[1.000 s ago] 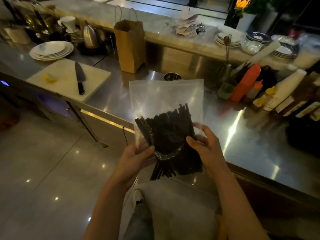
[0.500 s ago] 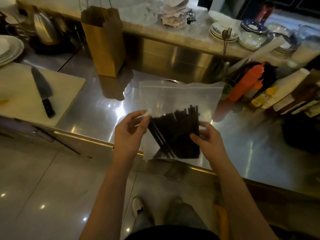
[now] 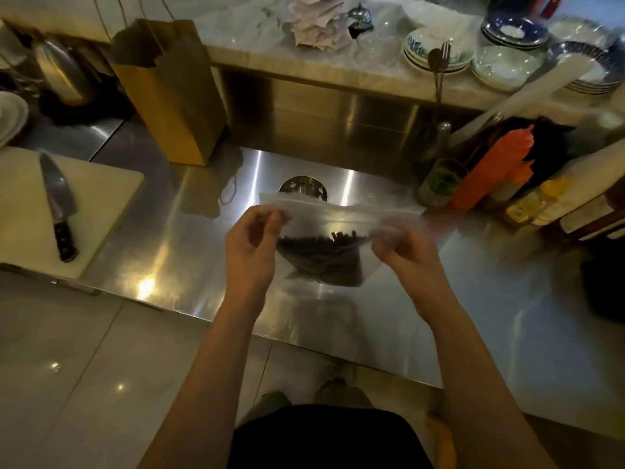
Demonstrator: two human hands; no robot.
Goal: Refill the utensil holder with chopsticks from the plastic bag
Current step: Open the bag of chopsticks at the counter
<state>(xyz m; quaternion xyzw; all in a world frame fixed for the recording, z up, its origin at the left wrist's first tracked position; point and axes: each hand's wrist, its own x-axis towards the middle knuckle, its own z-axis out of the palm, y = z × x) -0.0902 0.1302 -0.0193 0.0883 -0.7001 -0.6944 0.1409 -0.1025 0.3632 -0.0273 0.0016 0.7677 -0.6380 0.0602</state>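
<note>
Stainless-steel counter [image 3: 473, 299], head view, seen from above with dim reflections. Left hand [image 3: 250, 252]: thumb and forefinger pressed together, pinching the upper left corner of the clear plastic bag [image 3: 341, 216]; the other fingers [image 3: 270, 220] are curled loosely beside them. Right hand [image 3: 406, 255]: motion-blurred, with curled fingers [image 3: 389, 243] gripping the bag film near its upper right edge; the exact pinch cannot be told. The bag hangs between the two sets of fingertips, held above the counter, its top strip stretched just beyond them. Black chopsticks [image 3: 321, 258] lie bunched in the bag's lower part, below and between the fingertips. Beyond the fingertips, partly hidden by the bag's top edge, the round metal utensil holder [image 3: 302, 187] stands on the counter. Farther beyond the left fingers stands a brown paper bag [image 3: 169, 96]; well to their left, a knife [image 3: 57, 204] lies on a pale cutting board [image 3: 101, 211]. Beyond the right fingers stands an orange squeeze bottle [image 3: 490, 167] among other bottles.
</note>
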